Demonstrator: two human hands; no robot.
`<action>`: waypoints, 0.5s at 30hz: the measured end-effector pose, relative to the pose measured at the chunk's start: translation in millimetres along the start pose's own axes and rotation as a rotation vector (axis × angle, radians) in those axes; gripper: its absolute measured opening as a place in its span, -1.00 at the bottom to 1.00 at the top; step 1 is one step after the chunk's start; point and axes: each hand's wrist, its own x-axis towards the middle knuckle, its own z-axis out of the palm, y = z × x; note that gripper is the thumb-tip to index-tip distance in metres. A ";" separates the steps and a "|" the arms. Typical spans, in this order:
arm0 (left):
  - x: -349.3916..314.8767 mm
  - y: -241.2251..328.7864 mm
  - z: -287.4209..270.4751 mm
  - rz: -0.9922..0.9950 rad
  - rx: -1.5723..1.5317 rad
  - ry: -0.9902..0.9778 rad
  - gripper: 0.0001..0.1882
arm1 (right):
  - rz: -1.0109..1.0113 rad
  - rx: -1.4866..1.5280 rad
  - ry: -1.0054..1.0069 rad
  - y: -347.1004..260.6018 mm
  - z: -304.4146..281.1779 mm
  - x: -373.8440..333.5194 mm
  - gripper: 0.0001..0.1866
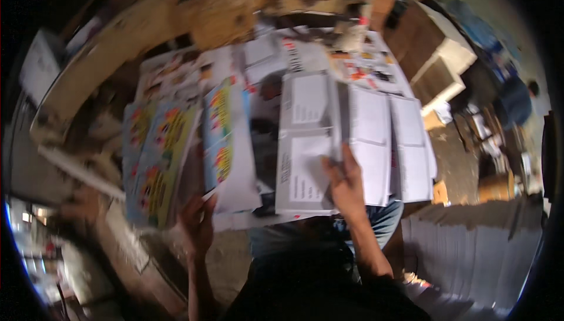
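Note:
My left hand (198, 221) is closed at the near corner of a colourful printed sheet (218, 139), blue and yellow with red figures, which curls up to show its white side. To its left lies a stack of similar colourful sheets (155, 168). My right hand (349, 189) lies along the right edge of a stack of white printed sheets (306, 168), thumb and fingers apart. Right of that hand are a second white stack (370, 144) and a third white stack (411, 150). Motion blurs both hands somewhat.
Printed paper (305, 56) covers the work surface under the stacks. Worn wooden pieces (223, 18) stand along its far side. A cardboard box (435, 50) is at the far right. A large pile of grey-white sheets (470, 256) stands at the near right.

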 end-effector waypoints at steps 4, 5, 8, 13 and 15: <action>-10.5 -9.7 2.0 -0.150 -0.181 0.055 -0.75 | -0.154 -0.141 -0.097 -17.2 50.8 1.9 -0.50; -11.0 -10.4 0.9 -0.142 -0.163 0.055 -0.78 | -0.165 -0.179 -0.130 -15.7 66.8 0.4 -0.49; -13.5 -13.3 0.1 -0.068 -0.131 0.046 -0.84 | -0.144 -0.262 -0.239 15.2 113.7 -2.9 -0.44; -2.4 -14.2 -1.6 0.151 -0.074 -0.156 -0.83 | 0.110 0.037 -0.384 -11.2 142.4 -10.1 -0.44; 9.3 5.6 -10.6 0.152 -0.036 -0.111 -0.82 | -0.066 -0.073 -0.313 2.0 141.1 -19.0 -0.47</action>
